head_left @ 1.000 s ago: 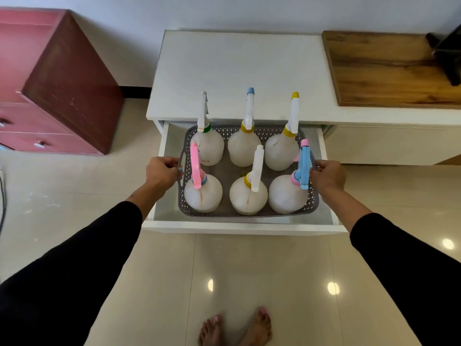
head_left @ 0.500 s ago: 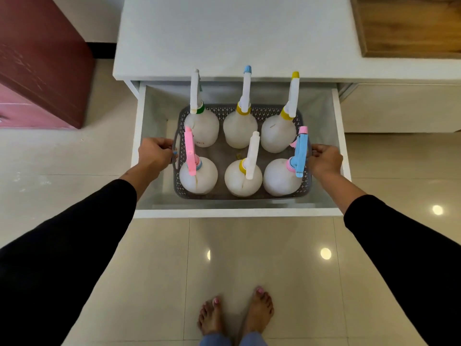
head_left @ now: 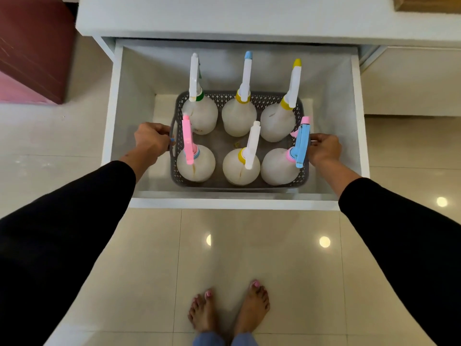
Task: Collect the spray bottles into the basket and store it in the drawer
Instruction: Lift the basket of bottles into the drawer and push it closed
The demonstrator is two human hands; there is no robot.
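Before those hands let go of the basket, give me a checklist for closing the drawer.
1. Basket inside the drawer walls: ok, it sits between all four sides.
2. Basket resting on the drawer floor: cannot tell, both hands hold its sides.
3. Left hand and right hand grip: ok, each shut on a basket end.
4. All six spray bottles upright in the basket: ok, three behind, three in front.
5. Back-row nozzles, such as the yellow-tipped one, clear the cabinet top: cannot tell from this downward view.
6. Hands out of the drawer before pushing: not ok, both are inside it.
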